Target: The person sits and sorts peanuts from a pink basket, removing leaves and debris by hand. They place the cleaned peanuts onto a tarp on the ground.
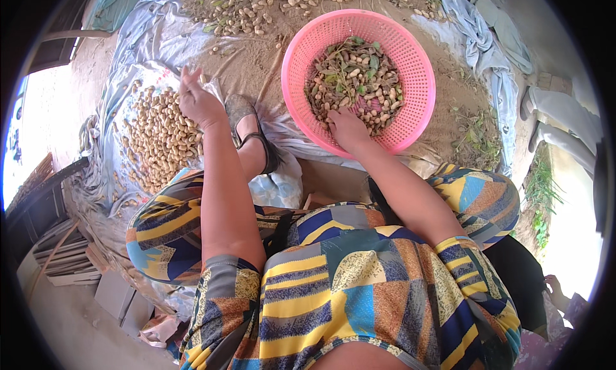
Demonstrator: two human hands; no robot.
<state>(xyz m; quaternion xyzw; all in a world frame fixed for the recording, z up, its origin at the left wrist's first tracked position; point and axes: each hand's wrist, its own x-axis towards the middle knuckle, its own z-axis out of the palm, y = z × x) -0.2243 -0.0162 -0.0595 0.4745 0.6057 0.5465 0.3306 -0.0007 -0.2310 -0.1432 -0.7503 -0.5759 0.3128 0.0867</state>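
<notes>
A pink perforated plastic basket (418,88) stands in front of me, holding unshelled peanuts (354,73) mixed with stems, dry leaves and green leaves. My right hand (347,129) reaches into the near side of the basket and touches the mix; its fingertips are partly hidden among the peanuts, so a hold cannot be told. My left hand (198,98) is raised at the right edge of a pile of cleaner unshelled peanuts (161,139) on a pale cloth. Its fingers are slightly apart, with no peanut visible in them.
My shoe (239,111) is between the pile and the basket. More peanuts with soil and leaves (240,9) lie beyond, on a dusty sheet. Plant debris (476,139) is at the right, near another person's legs (563,119). Another person's hand (556,290) shows lower right. Flattened cardboard (72,264) lies lower left.
</notes>
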